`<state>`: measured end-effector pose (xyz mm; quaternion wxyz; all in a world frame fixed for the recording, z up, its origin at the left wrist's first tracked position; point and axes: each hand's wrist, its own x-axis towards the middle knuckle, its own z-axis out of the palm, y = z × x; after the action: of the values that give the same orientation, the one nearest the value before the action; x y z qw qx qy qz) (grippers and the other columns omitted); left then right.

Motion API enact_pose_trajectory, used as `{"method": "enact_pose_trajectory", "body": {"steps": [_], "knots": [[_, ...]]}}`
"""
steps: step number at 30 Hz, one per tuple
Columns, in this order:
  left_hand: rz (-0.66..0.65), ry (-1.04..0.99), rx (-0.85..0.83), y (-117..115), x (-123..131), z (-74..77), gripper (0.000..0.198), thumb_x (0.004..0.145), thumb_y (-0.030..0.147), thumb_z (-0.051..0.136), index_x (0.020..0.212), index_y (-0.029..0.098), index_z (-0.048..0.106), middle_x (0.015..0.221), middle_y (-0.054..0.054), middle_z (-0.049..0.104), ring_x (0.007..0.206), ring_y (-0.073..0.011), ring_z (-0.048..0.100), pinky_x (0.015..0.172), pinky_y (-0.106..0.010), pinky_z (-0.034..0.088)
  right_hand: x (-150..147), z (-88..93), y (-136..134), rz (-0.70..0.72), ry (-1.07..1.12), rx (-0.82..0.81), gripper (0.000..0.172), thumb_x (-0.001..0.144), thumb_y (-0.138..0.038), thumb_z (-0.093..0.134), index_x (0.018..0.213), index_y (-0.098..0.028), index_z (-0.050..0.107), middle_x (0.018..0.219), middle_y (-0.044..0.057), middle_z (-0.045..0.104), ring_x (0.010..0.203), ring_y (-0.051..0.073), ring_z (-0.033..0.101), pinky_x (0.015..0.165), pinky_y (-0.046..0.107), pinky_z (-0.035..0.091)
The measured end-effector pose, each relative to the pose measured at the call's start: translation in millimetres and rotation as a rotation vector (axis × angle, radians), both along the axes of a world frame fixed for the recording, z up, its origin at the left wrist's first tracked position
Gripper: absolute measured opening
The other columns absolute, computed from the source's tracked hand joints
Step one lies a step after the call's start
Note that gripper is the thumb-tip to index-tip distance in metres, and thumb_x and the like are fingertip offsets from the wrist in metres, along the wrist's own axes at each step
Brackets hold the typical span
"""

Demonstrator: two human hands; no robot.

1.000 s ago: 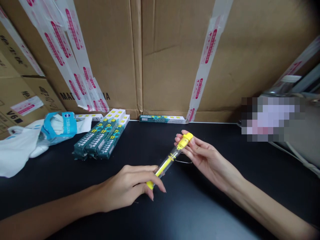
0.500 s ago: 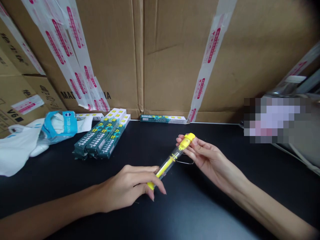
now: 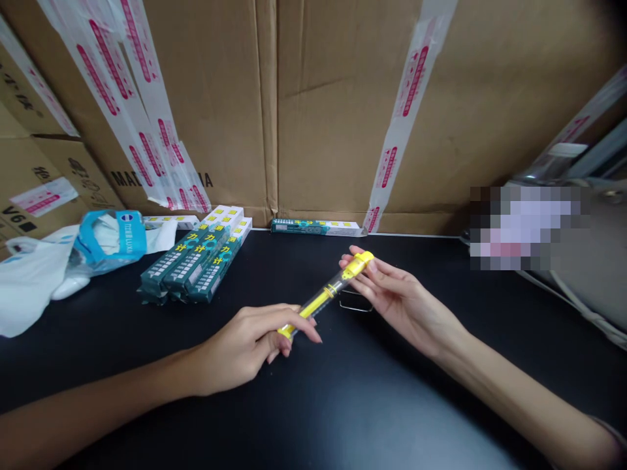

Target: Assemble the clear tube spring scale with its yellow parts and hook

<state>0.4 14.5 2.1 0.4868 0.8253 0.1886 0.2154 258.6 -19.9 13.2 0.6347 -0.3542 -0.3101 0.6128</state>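
Note:
A clear tubular spring scale (image 3: 317, 302) with yellow ends and a yellow inner rod is held at a slant above the black table. My left hand (image 3: 255, 343) is closed around its lower end, the forefinger lying over the tube. At the upper yellow cap, the fingers and thumb of my right hand (image 3: 396, 287) pinch the scale. A thin metal wire loop (image 3: 356, 309) shows below the right fingers; where it joins is hidden.
Several green-and-white long boxes (image 3: 196, 261) lie stacked at the left, and another long box (image 3: 313, 227) rests against the large carton (image 3: 337, 130). Plastic bags (image 3: 110, 238) are at far left. A blurred-out patch (image 3: 524, 225) and a grey bag (image 3: 588, 251) are on the right.
Both hands and the spring scale sit slightly higher and further left in the view, and the scale is tilted a little flatter. The whole scene has also shifted slightly with the camera.

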Motion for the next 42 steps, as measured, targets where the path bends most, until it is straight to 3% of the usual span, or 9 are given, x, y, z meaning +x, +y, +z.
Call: {"method": "enact_pose_trajectory", "body": {"steps": [3,7,10,13,21,27,36,42], "knots": [[0.047,-0.053,-0.127,4,2,-2.0,0.029,0.105,0.033,0.040,0.119,0.020,0.062,0.101,-0.007,0.065,0.064,-0.0106,0.053,0.061,-0.022,0.048,1,-2.5,4,-0.008,0.025,-0.028,0.022,0.092,-0.010,0.061,0.107,-0.015,0.075,0.115,0.007,0.077,0.118,0.019,0.067,0.107,0.028,0.050],[0.047,-0.177,-0.364,6,7,1.7,0.038,0.099,0.047,0.055,0.125,0.021,0.048,0.119,-0.014,0.064,0.061,-0.0105,0.058,0.058,-0.025,0.047,0,-2.6,4,-0.007,0.066,-0.005,0.024,0.093,-0.009,0.059,0.112,-0.015,0.072,0.123,0.008,0.074,0.122,0.020,0.064,0.111,0.031,0.047],[0.083,-0.159,-0.449,6,8,6.3,0.051,0.095,0.048,0.062,0.133,0.019,0.043,0.106,-0.013,0.071,0.051,-0.0076,0.051,0.051,-0.022,0.040,1,-0.7,4,-0.023,0.097,0.006,0.028,0.093,-0.006,0.056,0.116,-0.015,0.070,0.124,0.007,0.073,0.123,0.019,0.064,0.110,0.030,0.048],[0.106,-0.135,-0.443,6,8,7.7,0.059,0.094,0.054,0.059,0.135,0.013,0.046,0.088,-0.011,0.074,0.047,-0.0071,0.044,0.049,-0.022,0.034,2,0.1,4,-0.032,0.132,-0.007,0.028,0.095,-0.006,0.053,0.117,-0.013,0.069,0.124,0.008,0.074,0.124,0.019,0.063,0.110,0.031,0.049],[0.158,-0.133,-0.413,10,6,3.5,0.068,0.096,0.061,0.051,0.138,0.007,0.049,0.073,-0.006,0.069,0.051,-0.0098,0.042,0.049,-0.024,0.030,0,-2.8,6,-0.014,0.146,-0.014,0.029,0.095,-0.009,0.055,0.119,-0.017,0.068,0.124,0.006,0.073,0.130,0.018,0.057,0.114,0.030,0.043],[0.148,-0.081,-0.427,8,7,6.6,0.072,0.092,0.061,0.058,0.139,0.008,0.047,0.069,-0.003,0.068,0.052,-0.0105,0.042,0.052,-0.025,0.033,2,-3.2,6,-0.020,0.129,-0.019,0.026,0.092,-0.012,0.062,0.116,-0.019,0.070,0.117,0.006,0.076,0.124,0.019,0.063,0.112,0.031,0.046],[0.126,-0.005,-0.444,3,7,11.4,0.057,0.088,0.038,0.068,0.137,0.017,0.047,0.065,0.006,0.057,0.062,-0.0128,0.047,0.064,-0.027,0.033,-2,-1.7,4,0.020,0.237,-0.071,0.029,0.095,-0.006,0.048,0.109,-0.019,0.071,0.118,0.003,0.076,0.123,0.016,0.063,0.111,0.030,0.047],[0.085,0.010,-0.317,2,6,9.6,0.056,0.097,0.046,0.053,0.144,0.017,0.042,0.068,0.006,0.050,0.065,-0.0141,0.043,0.069,-0.029,0.032,-1,-1.5,1,0.021,0.165,-0.014,0.029,0.092,-0.010,0.057,0.116,-0.021,0.070,0.124,0.004,0.074,0.128,0.018,0.060,0.114,0.033,0.044]]}}
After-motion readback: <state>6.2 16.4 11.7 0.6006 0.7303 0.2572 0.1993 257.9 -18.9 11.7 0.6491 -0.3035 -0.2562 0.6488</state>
